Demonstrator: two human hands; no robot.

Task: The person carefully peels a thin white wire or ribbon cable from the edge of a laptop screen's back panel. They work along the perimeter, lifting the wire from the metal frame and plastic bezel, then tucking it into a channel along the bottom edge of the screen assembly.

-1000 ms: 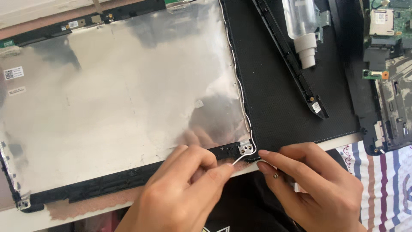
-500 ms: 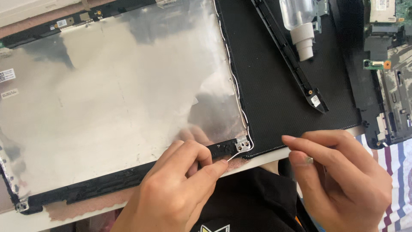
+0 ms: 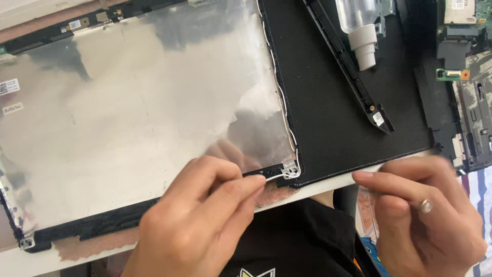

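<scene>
The left hand [image 3: 205, 220] pinched a thin white cable [image 3: 277, 176] at the laptop lid's [image 3: 138, 113] lower-right corner, just below frame centre, its length running right toward the metal hinge bracket [image 3: 290, 169], while the right hand [image 3: 425, 215], loosely curled and holding nothing discernible, sat well apart at lower right.

My view takes in no wall, floor or window, only the pale surface [image 3: 328, 185], showing as a light strip along its near edge at the lower middle of the frame. A black textured mat [image 3: 333, 118] covers it toward the upper right. Soft, bright daylight falls from above, leaving only faint shadows. Striped cloth [image 3: 484, 179] shows at the right edge.
</scene>
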